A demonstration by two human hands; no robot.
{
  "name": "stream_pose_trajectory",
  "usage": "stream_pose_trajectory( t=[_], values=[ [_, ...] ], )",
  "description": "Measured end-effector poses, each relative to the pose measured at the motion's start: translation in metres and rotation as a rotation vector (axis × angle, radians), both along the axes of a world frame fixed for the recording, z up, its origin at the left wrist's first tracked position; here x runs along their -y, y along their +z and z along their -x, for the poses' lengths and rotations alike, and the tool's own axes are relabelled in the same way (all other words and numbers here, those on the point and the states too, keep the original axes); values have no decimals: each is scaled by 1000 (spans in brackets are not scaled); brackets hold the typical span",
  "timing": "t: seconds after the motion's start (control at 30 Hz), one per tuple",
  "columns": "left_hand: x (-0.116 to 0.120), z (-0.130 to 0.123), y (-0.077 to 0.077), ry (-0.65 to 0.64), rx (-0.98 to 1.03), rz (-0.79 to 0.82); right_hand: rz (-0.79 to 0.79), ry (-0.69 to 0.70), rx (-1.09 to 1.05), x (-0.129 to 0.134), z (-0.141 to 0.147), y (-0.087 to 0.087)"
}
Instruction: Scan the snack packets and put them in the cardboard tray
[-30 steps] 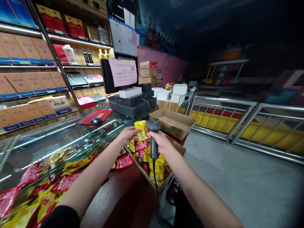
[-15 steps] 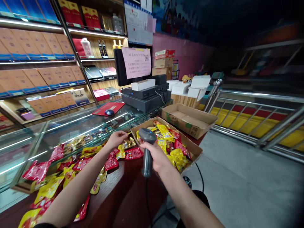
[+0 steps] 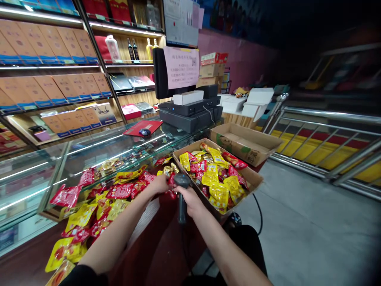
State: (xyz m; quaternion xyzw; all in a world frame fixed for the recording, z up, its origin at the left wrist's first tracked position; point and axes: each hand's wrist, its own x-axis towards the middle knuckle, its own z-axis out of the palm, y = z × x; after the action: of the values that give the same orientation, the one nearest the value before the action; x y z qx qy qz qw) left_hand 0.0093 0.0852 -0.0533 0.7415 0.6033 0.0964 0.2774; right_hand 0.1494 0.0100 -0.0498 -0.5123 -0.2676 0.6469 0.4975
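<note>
Right hand (image 3: 193,201): closed round my scanner (image 3: 182,200)!
Left hand (image 3: 160,184): half-curled by packets (image 3: 120,191), hold I can't tell.
Box (image 3: 255,182): packets heaped!

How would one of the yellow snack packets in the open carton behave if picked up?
The yellow snack packet is probably floppy and light: its film looks thin and creased. That glossy surface may slip in a loose grip. It seems unlikely to roll, lying flattish among other packets in the carton.
</note>
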Motion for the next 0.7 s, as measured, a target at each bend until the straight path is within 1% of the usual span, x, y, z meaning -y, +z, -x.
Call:
stream_pose_trajectory(
  t=[0.07, 0.13, 0.2, 0.27, 0.37, 0.43, 0.5, 0.57, 0.63, 0.7],
  values=[
    [9, 10, -1, 81, 208, 174, 12, 10, -23, -1, 0, 2],
    [18, 21, -1, 154, 470, 295, -17, 44, -53, -2, 0, 7],
    [24, 31, 1, 222, 670, 358, -75, 84, -47, -3, 0, 14],
    [26, 38, 6, 312, 788, 384, -146, 110, 5, -2, 1, 22],
    [21, 45, 14, 456, 901, 373, -205, 146, 92, 6, 5, 27],
    [16, 47, 20, 503, 963, 335, -188, 203, 63, 15, 9, 25],
    [12, 47, 23, 520, 1005, 301, -137, 270, -12, 25, 14, 21],
    [8, 47, 26, 527, 1022, 290, -85, 313, -26, 34, 18, 16],
    [5, 45, 27, 521, 1025, 301, -79, 324, 56, 41, 20, 13],
    [3, 43, 27, 495, 1019, 316, -119, 333, 147, 46, 20, 11]
  ],
)
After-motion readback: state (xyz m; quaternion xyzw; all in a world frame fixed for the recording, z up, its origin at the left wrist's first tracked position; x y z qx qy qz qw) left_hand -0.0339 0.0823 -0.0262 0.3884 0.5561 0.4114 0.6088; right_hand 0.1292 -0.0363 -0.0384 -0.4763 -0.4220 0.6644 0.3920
